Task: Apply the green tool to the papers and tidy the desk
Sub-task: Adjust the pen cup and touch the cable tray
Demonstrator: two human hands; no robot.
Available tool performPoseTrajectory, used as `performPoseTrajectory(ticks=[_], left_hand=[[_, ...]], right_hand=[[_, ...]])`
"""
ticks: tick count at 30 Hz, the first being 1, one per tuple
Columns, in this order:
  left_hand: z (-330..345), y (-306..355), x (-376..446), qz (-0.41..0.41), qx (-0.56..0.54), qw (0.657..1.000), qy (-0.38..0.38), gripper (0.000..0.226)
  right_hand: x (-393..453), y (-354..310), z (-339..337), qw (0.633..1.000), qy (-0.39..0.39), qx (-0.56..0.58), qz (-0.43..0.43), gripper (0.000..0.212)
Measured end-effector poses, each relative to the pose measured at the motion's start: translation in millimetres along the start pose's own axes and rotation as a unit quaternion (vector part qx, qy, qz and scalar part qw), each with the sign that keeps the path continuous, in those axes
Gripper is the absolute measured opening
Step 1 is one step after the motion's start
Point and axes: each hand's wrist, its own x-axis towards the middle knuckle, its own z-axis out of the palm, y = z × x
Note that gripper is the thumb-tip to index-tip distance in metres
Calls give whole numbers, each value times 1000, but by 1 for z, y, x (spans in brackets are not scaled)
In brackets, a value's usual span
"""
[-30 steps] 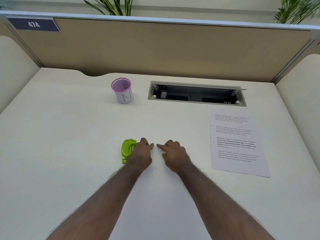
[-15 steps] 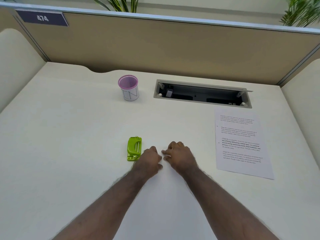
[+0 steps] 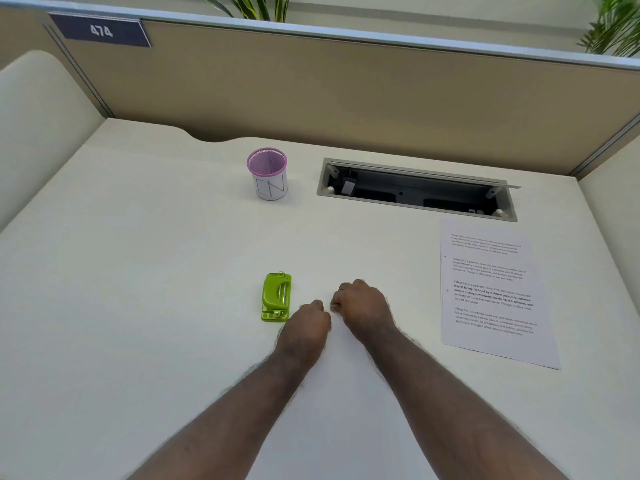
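Observation:
A small green hole punch [image 3: 276,296] lies on the white desk [image 3: 138,306], just left of my hands. My left hand [image 3: 306,325] rests as a loose fist beside the punch's near right corner, not holding it. My right hand [image 3: 363,308] sits next to it, fingers curled under, knuckles almost touching the left hand. Both hands are empty. Printed papers [image 3: 493,292] lie flat at the right side of the desk, apart from both hands.
A pink mesh pen cup [image 3: 267,174] with a white label stands at the back centre. An open cable tray [image 3: 415,190] is sunk into the desk behind the papers. Beige partition walls close off the back and sides.
My left hand has drawn back off the green punch toward me, and its fingers have curled in. The right hand has also closed into a fist. The camera view shifted slightly.

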Motion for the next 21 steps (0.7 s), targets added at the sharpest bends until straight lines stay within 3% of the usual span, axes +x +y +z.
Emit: performPoseTrajectory(ticks=[8, 14, 16, 19, 21], left_hand=[[-2, 1, -4, 24, 49, 998, 32, 24], [2, 3, -5, 39, 86, 994, 51, 27], [-6, 6, -8, 56, 109, 992, 36, 18], [-9, 7, -9, 59, 137, 987, 52, 32], [-6, 6, -8, 56, 106, 992, 43, 22]], right_hand=[[-5, 5, 7, 998, 33, -22, -46, 26], [-9, 3, 5, 989, 65, -106, -84, 9], [-8, 3, 6, 986, 66, -122, -90, 9], [-3, 7, 9, 987, 29, -122, -96, 13], [2, 10, 9, 996, -6, -60, -69, 23]])
